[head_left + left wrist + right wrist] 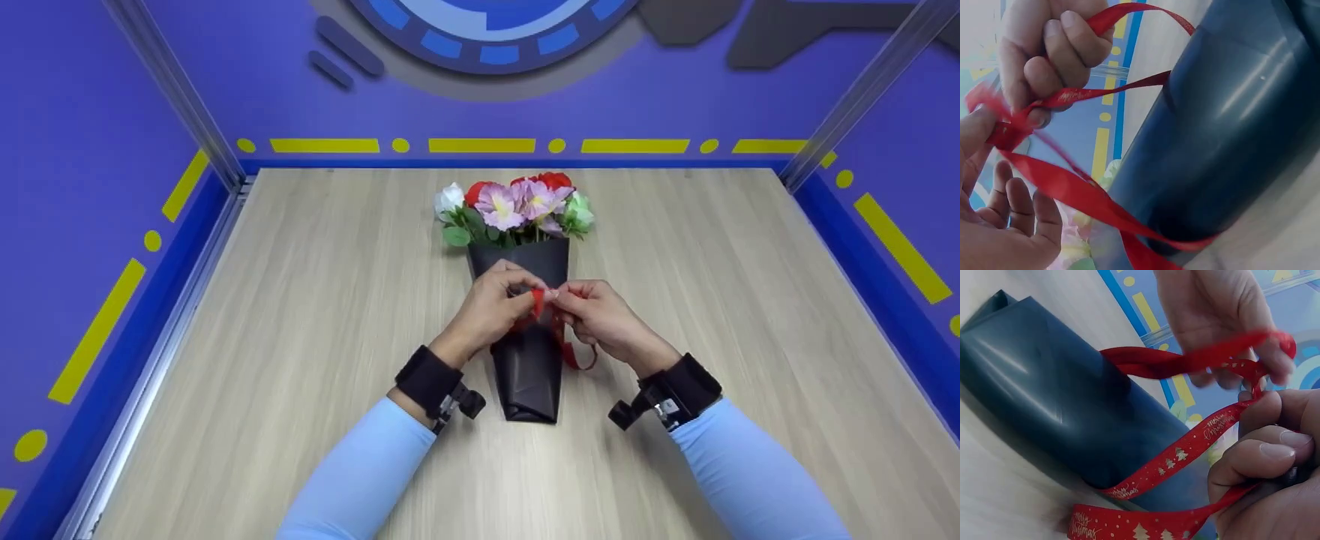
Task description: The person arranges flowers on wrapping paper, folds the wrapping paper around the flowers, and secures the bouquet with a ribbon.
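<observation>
A bouquet wrapped in black paper [527, 375] lies on the table with its flowers [517, 202] pointing away from me. Round the wrap passes a red ribbon [1176, 455] printed with "Merry Christmas" and small gold trees. My left hand [486, 309] pinches one part of the ribbon [1067, 188] between thumb and forefinger, its other fingers loosely bent. Close beside it, my right hand [604, 319] grips another stretch, with curled fingers [1264, 453] around it. Between the two hands the ribbon crosses itself above the paper. One loose loop hangs right of the wrap.
The bouquet has white, red, pink and pale green blooms with green leaves [456, 235]. Under it is a wood-grain table [337, 300]. Blue panels with yellow marks [480, 145] stand behind and at both sides, joined by metal posts [862, 90].
</observation>
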`<control>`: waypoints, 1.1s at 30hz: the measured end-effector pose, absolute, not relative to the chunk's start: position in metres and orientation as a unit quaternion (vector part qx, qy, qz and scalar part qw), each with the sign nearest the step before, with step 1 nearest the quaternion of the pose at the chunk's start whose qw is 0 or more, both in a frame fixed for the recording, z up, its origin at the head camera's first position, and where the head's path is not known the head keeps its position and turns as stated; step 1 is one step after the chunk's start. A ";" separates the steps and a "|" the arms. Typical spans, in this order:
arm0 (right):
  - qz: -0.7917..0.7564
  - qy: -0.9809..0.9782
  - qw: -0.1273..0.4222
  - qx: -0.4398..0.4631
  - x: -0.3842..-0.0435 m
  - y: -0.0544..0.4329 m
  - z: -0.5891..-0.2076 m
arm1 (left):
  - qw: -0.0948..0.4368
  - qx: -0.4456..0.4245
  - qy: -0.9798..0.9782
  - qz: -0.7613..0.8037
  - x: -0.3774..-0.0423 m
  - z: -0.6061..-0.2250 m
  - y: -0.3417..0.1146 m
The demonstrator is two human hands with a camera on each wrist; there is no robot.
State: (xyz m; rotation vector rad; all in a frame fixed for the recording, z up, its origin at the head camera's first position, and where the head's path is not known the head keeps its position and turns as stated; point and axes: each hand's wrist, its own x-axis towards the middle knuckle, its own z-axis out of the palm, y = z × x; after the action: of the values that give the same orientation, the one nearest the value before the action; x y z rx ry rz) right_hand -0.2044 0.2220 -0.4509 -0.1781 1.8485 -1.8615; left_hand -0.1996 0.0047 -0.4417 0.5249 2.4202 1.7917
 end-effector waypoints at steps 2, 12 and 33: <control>-0.683 0.685 0.245 -0.069 -0.204 0.226 -0.453 | 0.057 0.153 0.777 0.608 -0.198 -0.443 -0.002; -0.623 0.756 0.187 -0.073 -0.199 0.253 -0.464 | 0.205 0.085 0.615 0.757 -0.195 -0.457 -0.036; -0.416 0.892 0.146 -0.102 -0.189 0.307 -0.487 | 0.288 0.046 0.784 0.547 -0.187 -0.473 -0.126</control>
State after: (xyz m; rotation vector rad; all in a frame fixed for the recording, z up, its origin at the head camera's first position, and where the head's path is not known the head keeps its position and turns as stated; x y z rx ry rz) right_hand -0.1885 0.3066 -0.4867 -0.2943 2.5675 -1.1963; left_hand -0.1873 -0.1263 -0.4730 0.1229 2.0944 1.4619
